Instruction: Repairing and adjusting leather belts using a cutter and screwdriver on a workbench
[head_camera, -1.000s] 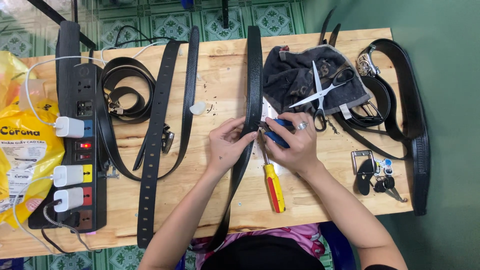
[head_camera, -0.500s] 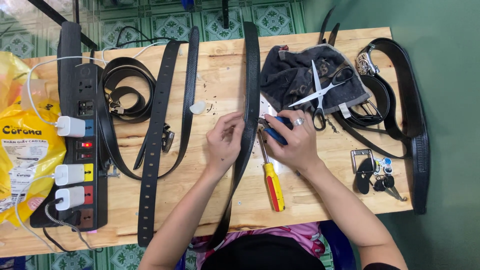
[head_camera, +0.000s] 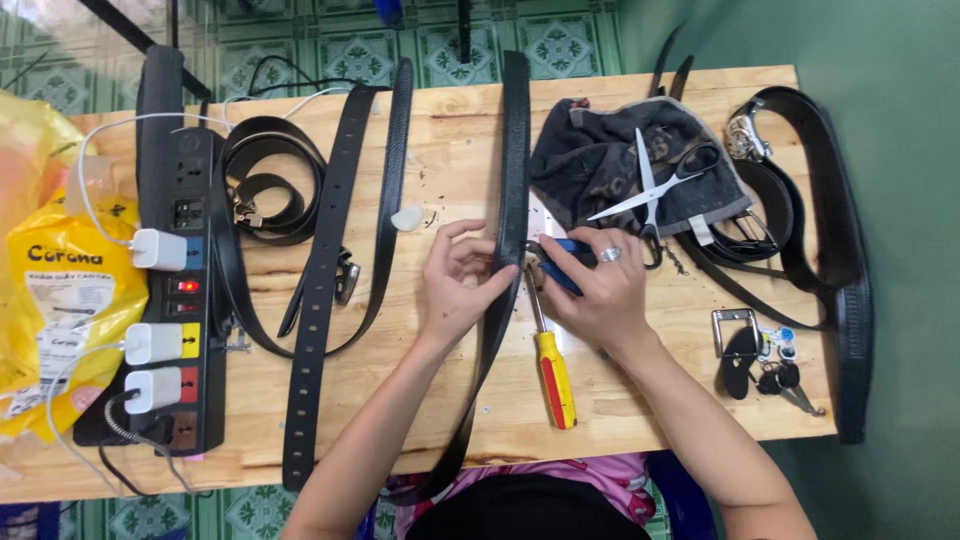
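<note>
A long black belt (head_camera: 514, 150) runs down the middle of the wooden table (head_camera: 620, 400) toward me. My left hand (head_camera: 455, 290) pinches the belt's left edge at mid-length, fingers curled over it. My right hand (head_camera: 598, 285), with a ring on one finger, grips a blue-handled tool (head_camera: 560, 262) pressed against the belt's right edge. A screwdriver (head_camera: 550, 360) with a yellow and red handle lies just below my right hand.
Scissors (head_camera: 650, 190) lie on a dark cloth (head_camera: 590, 150) at the back right. More black belts (head_camera: 310, 300) lie to the left and coil at the right (head_camera: 840, 260). A power strip (head_camera: 175, 300) with white chargers, a yellow bag (head_camera: 50, 300) and keys (head_camera: 765, 365) flank the table.
Both hands have stayed on the belt with only slight finger shifts; the left fingers have closed a little more over the belt's edge.
</note>
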